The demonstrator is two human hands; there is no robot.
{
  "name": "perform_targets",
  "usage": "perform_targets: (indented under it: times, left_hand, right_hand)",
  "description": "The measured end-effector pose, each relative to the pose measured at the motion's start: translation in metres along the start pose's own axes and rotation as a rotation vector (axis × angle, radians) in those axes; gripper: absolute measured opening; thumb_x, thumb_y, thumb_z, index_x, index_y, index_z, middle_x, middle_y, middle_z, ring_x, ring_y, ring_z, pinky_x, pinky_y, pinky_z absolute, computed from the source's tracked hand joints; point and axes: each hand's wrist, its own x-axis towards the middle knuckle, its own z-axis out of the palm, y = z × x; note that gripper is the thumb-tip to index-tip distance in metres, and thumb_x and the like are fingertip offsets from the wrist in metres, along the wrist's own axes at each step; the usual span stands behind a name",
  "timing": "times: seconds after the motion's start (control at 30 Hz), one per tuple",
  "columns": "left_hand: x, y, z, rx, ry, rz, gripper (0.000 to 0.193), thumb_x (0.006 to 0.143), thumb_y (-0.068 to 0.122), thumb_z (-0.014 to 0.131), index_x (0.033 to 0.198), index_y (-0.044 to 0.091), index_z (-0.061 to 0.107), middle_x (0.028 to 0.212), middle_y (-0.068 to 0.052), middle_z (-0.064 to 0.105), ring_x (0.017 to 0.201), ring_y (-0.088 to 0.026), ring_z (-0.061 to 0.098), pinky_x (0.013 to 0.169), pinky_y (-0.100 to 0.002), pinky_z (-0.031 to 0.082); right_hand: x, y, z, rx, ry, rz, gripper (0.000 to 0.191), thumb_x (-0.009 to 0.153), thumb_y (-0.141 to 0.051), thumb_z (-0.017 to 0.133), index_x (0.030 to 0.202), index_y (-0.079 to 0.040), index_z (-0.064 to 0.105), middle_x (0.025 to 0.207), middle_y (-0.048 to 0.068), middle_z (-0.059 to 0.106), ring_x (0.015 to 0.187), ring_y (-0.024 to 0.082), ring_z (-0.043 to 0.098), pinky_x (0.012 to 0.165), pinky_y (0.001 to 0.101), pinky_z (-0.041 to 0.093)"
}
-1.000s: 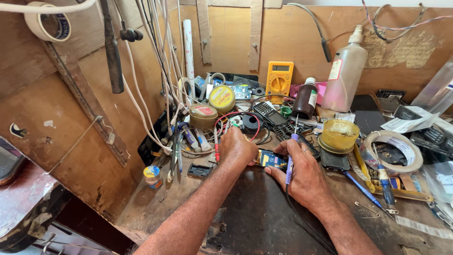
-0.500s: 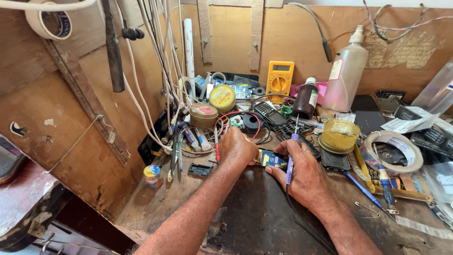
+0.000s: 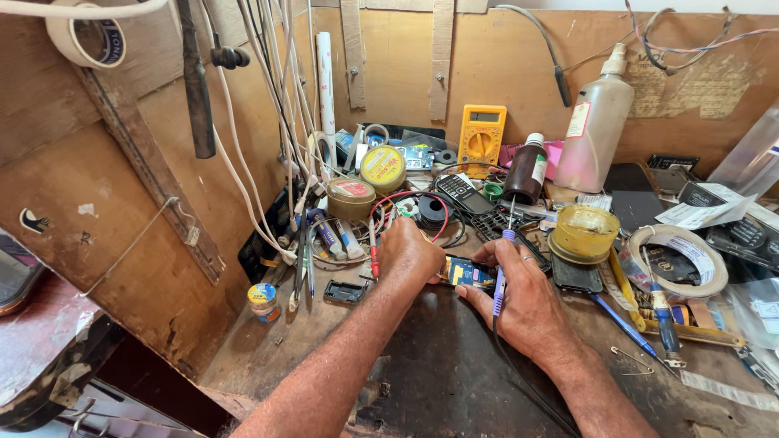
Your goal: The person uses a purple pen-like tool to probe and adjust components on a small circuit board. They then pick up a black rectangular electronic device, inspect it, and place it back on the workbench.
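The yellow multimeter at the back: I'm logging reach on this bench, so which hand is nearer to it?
Right. The right hand, holding a blue-handled tool, lies almost straight below the yellow multimeter. The left hand, on the small circuit board, sits further to the left.

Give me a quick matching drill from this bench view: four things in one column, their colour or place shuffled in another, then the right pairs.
Things:
1. multimeter
2. soldering iron
3. tape roll
4. circuit board

Places or colours:
A. held in the right hand
B. yellow, standing against the back wall
C. under the left hand fingers, mid-bench
D. whitish ring lying flat, right of the hands

Pairs: 1-B, 2-A, 3-D, 4-C
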Motion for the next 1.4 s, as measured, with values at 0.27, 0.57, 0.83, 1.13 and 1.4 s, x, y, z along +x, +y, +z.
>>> perform_targets:
  times: [0.27,0.57,0.83,1.13,1.4]
  left_hand:
    - [0.0010,-0.0018,0.0031,-0.016,0.030,0.001,0.039,0.070,0.012,0.085,0.103,-0.001,0.070,0.105,-0.020,0.074,0.104,-0.032,0.073,0.092,-0.041,0.057]
    - [0.0017,-0.0033,0.0031,0.011,0.020,0.034,0.037,0.069,0.012,0.085,0.101,-0.001,0.073,0.104,-0.020,0.075,0.105,-0.032,0.073,0.093,-0.040,0.056]
    - [-0.0020,-0.0001,-0.0011,-0.011,-0.021,-0.007,0.035,0.071,0.009,0.084,0.103,-0.001,0.071,0.104,-0.020,0.077,0.103,-0.030,0.075,0.092,-0.040,0.057]
    - [-0.0065,0.0026,-0.0041,0.006,-0.007,0.007,0.036,0.072,0.009,0.085,0.103,-0.002,0.072,0.103,-0.020,0.075,0.103,-0.030,0.074,0.092,-0.040,0.058]
    - [-0.0047,0.0021,-0.0019,0.002,-0.003,0.007,0.041,0.070,0.008,0.086,0.106,-0.004,0.070,0.103,-0.020,0.075,0.103,-0.031,0.074,0.092,-0.040,0.057]
  right_hand:
    - [-0.0003,-0.0010,-0.0012,0.020,0.020,0.045,0.050,0.074,-0.023,0.087,0.112,-0.005,0.060,0.103,0.017,0.069,0.099,0.033,0.069,0.083,0.0446,0.055]
    - [-0.0017,0.0019,-0.0002,0.075,0.117,-0.052,0.032,0.085,-0.018,0.077,0.109,-0.004,0.062,0.103,0.016,0.071,0.100,0.031,0.071,0.083,0.0422,0.056]
    - [-0.0029,0.0051,-0.0034,0.300,0.211,0.012,0.041,0.108,-0.037,0.046,0.130,-0.005,0.061,0.094,0.010,0.077,0.093,0.018,0.073,0.085,0.0353,0.056]
    - [-0.0029,0.0060,-0.0079,0.346,0.189,0.055,0.048,0.109,-0.037,0.043,0.142,-0.008,0.059,0.092,0.007,0.073,0.094,0.014,0.067,0.087,0.0315,0.055]
    - [-0.0010,0.0052,-0.0046,0.261,0.206,0.025,0.036,0.102,-0.024,0.059,0.132,-0.006,0.066,0.097,0.007,0.076,0.092,0.014,0.071,0.083,0.0295,0.054]
